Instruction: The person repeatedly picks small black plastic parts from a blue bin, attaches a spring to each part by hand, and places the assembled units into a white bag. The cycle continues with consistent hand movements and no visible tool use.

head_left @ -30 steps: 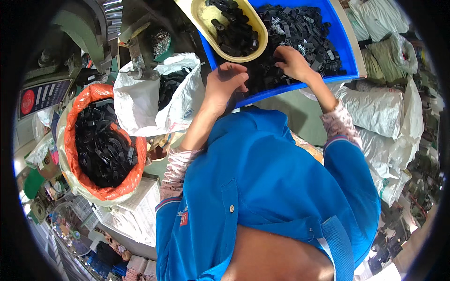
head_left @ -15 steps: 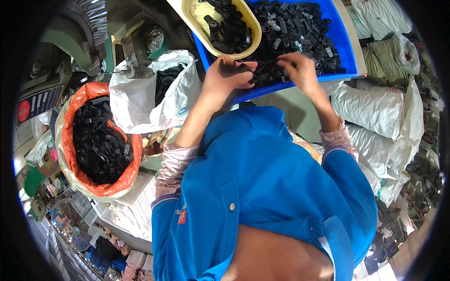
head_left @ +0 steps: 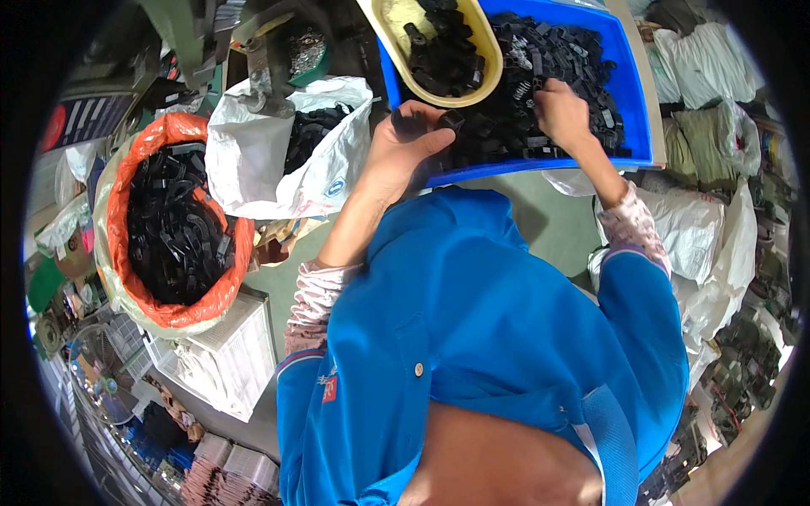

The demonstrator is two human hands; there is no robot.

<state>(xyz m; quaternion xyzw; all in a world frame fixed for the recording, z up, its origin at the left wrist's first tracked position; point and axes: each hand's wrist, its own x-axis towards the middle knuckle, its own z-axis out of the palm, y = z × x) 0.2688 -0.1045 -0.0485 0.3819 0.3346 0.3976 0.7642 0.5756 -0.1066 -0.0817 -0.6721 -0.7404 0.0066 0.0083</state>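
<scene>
My left hand (head_left: 396, 156) is curled around a small black plastic part (head_left: 453, 120), with the thumb along it. It is beside the front left of a blue tray (head_left: 506, 170), below a yellow tub (head_left: 496, 63). Fingers bent together, my right hand (head_left: 564, 116) reaches into the tray's heap of small black plastic parts (head_left: 582, 63). Its fingertips are among the parts, and what they pinch, if anything, is hidden. A few metal springs (head_left: 521, 91) lie left of that hand. More black parts (head_left: 443, 55) fill much of the tub, which stands over the tray's left side.
To the left stand a white sack (head_left: 249, 160) holding black parts and an orange-lined bag (head_left: 190, 316) full of curved black pieces. A machine with a green bowl (head_left: 314, 72) is behind them. White sacks (head_left: 704, 72) pile up at the right. A white crate (head_left: 240, 363) is lower left.
My right hand has moved right and farther into the tray, and its fingers have closed more. My left hand still grips the black part. The whole view has shifted somewhat.
</scene>
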